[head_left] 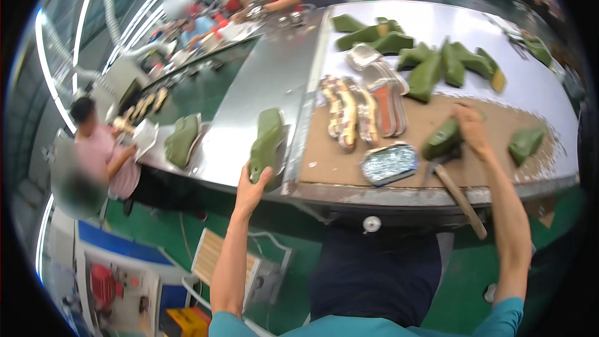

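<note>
Teal sleeves (508,316) at the lower edge lead to your two bare hands. Your left hand (251,188) pinches the near end of a green shoe last (268,140), thumb on top, at the metal section of the worktop (246,97). Your right hand (472,128) is closed around the right-hand end of a second green last (442,140) at the brown board (337,173); blur hides the exact finger placement. Expect each last to be stiff, fairly weighty and smooth enough to slip; take hold around the narrower part, not on the broad rounded surface. Just below the second last, a wooden-handled hammer (460,200) projects past the front edge. Left of it lies a blue-edged silvery piece (390,163), with cream sole-shaped pieces (347,115) and stacked insoles (390,103) beyond. Note a third last (526,143) at right and further green lasts (424,75) grouped behind.
</note>
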`<state>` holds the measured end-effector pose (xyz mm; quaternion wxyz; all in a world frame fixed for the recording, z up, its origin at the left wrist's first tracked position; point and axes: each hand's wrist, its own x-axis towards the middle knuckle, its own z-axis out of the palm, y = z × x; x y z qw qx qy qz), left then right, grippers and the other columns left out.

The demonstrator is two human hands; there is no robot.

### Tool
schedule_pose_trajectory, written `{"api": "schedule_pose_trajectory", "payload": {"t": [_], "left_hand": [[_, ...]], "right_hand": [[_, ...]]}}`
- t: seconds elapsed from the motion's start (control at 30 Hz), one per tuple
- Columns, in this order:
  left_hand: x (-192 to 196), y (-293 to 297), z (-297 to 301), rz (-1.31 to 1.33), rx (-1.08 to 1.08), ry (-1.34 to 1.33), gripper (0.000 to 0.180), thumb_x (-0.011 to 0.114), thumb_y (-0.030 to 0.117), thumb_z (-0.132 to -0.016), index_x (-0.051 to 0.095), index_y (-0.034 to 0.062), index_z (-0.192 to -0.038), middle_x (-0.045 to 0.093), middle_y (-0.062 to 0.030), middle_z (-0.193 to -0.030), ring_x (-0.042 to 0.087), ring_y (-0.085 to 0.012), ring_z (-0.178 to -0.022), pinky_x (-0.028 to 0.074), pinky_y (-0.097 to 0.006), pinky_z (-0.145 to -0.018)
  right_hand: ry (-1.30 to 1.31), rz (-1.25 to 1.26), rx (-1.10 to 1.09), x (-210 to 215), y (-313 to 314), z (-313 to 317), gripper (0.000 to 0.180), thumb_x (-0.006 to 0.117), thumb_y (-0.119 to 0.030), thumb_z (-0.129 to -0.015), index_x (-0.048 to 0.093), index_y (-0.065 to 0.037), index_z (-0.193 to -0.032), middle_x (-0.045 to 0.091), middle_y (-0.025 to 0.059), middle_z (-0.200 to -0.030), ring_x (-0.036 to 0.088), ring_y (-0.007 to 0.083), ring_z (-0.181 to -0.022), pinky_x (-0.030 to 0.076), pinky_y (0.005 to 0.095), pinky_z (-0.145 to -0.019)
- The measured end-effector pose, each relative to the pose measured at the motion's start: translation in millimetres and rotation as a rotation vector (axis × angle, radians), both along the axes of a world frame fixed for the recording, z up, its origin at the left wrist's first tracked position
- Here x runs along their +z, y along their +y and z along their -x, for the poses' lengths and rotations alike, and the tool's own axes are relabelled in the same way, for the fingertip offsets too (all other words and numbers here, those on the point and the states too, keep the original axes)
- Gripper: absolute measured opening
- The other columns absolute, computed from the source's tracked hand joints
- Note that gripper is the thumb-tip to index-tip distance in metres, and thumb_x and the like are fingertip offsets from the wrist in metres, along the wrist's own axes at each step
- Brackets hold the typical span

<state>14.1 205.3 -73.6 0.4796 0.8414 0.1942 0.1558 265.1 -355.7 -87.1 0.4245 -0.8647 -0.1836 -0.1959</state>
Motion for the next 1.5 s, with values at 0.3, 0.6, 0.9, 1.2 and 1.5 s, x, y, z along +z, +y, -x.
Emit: {"api": "schedule_pose_trajectory", "payload": {"t": [0.3,0.6,0.9,1.2,1.5], "left_hand": [[68,0,44,0.080,0.247,-0.281,0.053,0.065,0.026,-0.102,0.050,-0.0073,-0.142,0.061,-0.0217,-0.136,0.056,-0.0254,-0.130,0.042,-0.037,-0.111],[60,-116,-44,0.079,-0.203,-0.396,0.032,0.063,0.006,-0.099,0.059,-0.0039,-0.129,0.068,-0.0122,-0.115,0.066,-0.0173,-0.105,0.054,-0.031,-0.092],[48,-268,-221,-0.597,-0.460,-0.004,0.044,0.062,0.028,-0.096,0.063,-0.0001,-0.129,0.071,-0.0290,-0.104,0.069,-0.0439,-0.100,0.055,-0.047,-0.091],[35,-271,-243,-0.634,-0.484,0.177,0.053,0.061,0.034,-0.094,0.057,0.0051,-0.137,0.069,-0.0293,-0.112,0.066,-0.0484,-0.105,0.051,-0.051,-0.095],[4,-215,-248,0.242,-0.296,-0.072,0.088,0.077,0.013,-0.085,0.027,-0.0083,-0.154,0.064,-0.0178,-0.119,0.065,-0.0235,-0.106,0.053,-0.031,-0.089]], "right_hand": [[0.365,0.721,-1.071,-19,-219,5,0.087,0.069,-0.046,-0.083,0.039,-0.007,-0.154,0.027,0.0221,-0.164,0.049,0.0474,-0.136,0.045,0.0494,-0.109],[0.335,-0.246,-0.300,21,-234,81,0.076,0.062,-0.024,-0.085,0.041,-0.001,-0.153,0.062,0.0134,-0.132,0.056,0.0209,-0.121,0.045,0.0366,-0.103],[0.221,-0.003,-0.466,17,-213,90,0.060,0.073,-0.019,-0.085,0.055,-0.001,-0.140,0.070,0.0180,-0.119,0.067,0.0278,-0.108,0.050,0.0376,-0.097],[-0.107,0.268,-0.425,59,-61,9,0.061,0.074,-0.027,-0.089,0.051,-0.001,-0.139,0.063,0.0230,-0.122,0.060,0.0401,-0.114,0.046,0.0504,-0.100],[0.381,0.160,-0.579,42,15,-129,0.079,0.070,-0.051,-0.086,0.046,-0.001,-0.143,0.061,0.0288,-0.128,0.057,0.0426,-0.123,0.042,0.0519,-0.106]]}}
